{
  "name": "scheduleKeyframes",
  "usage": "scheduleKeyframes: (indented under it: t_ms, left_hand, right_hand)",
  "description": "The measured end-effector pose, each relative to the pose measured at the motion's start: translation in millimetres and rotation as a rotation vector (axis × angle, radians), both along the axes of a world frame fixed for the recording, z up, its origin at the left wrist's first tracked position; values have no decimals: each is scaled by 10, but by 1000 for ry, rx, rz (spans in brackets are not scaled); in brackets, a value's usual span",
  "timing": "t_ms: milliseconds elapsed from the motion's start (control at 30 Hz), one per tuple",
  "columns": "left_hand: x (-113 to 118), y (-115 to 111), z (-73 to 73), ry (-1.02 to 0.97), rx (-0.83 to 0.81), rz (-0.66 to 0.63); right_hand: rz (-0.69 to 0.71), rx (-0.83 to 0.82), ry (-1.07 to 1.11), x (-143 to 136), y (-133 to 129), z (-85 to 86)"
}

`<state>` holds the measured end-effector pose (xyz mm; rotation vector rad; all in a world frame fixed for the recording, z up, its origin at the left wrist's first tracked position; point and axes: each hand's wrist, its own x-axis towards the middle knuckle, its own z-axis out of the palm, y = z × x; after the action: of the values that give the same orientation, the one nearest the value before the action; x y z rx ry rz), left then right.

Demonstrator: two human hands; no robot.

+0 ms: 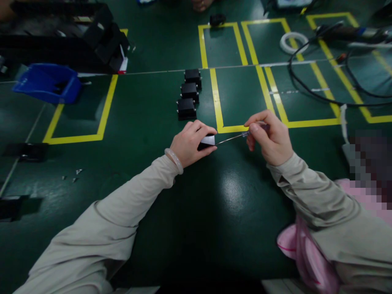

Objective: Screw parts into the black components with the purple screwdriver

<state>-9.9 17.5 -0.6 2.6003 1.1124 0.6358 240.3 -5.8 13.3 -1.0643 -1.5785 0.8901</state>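
My left hand point(192, 143) is closed around a small black block-shaped part point(207, 141), its fingers on the top and near sides. In my right hand point(268, 136) is a screwdriver point(231, 139), held by its clear handle between thumb and fingers. The thin shaft points left, and its tip meets the right end of the black part; the exact contact point is too small to make out. Just beyond my left hand, three similar black parts point(187, 108) stand in a slanting row, with small shiny screws or pins at their sides.
A blue bin point(49, 83) lies at the left, before a large black tray point(61, 45). Several small screws point(78, 171) are scattered on the green table. Yellow tape point(218, 102) marks rectangles. At the right are a white tape roll point(293, 43), a black cable point(301, 83) and pink cloth point(315, 253).
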Motion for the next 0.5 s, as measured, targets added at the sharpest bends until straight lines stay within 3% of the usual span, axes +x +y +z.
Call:
scheduleKeyframes:
  t_ms: [500]
  left_hand:
    - [-4,2,6,-6,-2,2]
  right_hand:
    - [45,-1,9,9,-8,10]
